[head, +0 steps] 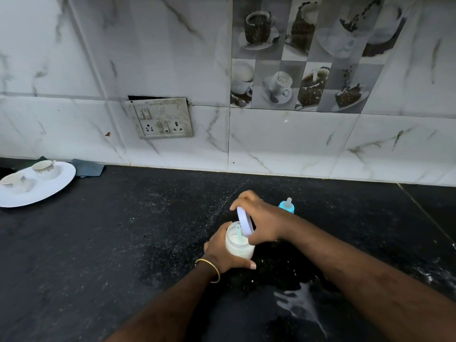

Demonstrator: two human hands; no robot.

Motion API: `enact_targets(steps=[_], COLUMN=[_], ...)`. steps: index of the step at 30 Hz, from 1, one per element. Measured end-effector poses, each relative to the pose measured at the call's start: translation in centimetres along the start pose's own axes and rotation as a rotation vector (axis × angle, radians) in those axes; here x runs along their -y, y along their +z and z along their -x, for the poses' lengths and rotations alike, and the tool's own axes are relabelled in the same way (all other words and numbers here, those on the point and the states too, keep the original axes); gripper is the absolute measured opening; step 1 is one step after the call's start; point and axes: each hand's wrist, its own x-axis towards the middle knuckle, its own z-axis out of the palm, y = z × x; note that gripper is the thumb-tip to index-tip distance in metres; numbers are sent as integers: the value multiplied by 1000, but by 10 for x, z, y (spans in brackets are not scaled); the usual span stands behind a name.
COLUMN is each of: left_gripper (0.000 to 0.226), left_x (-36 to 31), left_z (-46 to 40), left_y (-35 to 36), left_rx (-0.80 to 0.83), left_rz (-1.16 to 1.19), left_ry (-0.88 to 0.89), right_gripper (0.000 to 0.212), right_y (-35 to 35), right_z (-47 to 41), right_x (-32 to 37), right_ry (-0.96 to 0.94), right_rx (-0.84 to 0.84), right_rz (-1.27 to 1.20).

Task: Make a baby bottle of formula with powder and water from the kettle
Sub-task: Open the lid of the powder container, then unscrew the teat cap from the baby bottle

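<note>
The left hand [223, 253] is gripping a small clear plastic jar of white formula powder [238, 245] standing on the black speckled stone counter [123, 243], a pale scoop [238, 232] sticking up inside. The right hand [259, 218] is pinching the jar's round white lid [244, 222], tilted on edge over the rim. A blue-capped baby bottle [287, 205] is standing just behind the right wrist. Bare counter is stretching left toward a white plate [49, 191] holding two cups [44, 169].

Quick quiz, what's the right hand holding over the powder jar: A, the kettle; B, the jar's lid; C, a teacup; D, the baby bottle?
B: the right hand holds the white lid tilted above the open powder jar, which the left hand grips.
</note>
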Motion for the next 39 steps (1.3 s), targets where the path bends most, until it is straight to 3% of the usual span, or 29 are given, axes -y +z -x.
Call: enact_targets(steps=[3, 6, 9, 13, 18, 21, 26, 31, 35, 39], left_gripper=[158, 160, 164, 167, 163, 149, 101, 70, 29, 22], left_x=[1, 7, 17, 32, 42, 43, 31, 11, -19, -46], left_z=[5, 11, 14, 23, 29, 29, 27, 20, 13, 3], left_y=[-11, -27, -41, -52, -52, -51, -43, -33, -33, -41], left_rx=[51, 111, 176, 227, 260, 234, 135, 44, -211, -388], left_rz=[11, 41, -129, -342, -342, -247, 121, 274, 478, 565], left_ry=[-68, -40, 25, 97, 98, 62, -18, -9, -3, 34], right_gripper=[75, 64, 55, 55, 73, 81, 86, 91, 94, 71], right_y=[10, 34, 67, 121, 169, 184, 197, 196, 183, 148], right_z=[24, 49, 70, 86, 85, 76, 67, 66, 70, 79], right_x=[-4, -7, -9, -5, 6, 8, 4, -5, -4, -15], right_ry=[84, 140, 179, 227, 323, 355, 423, 453, 463, 416], right_rx=[-194, -361, -487, -529, -518, -480, -402, -327, -338, -496], right_rz=[-317, -522, -745, -639, -365, -280, -221, -192, -176, -158])
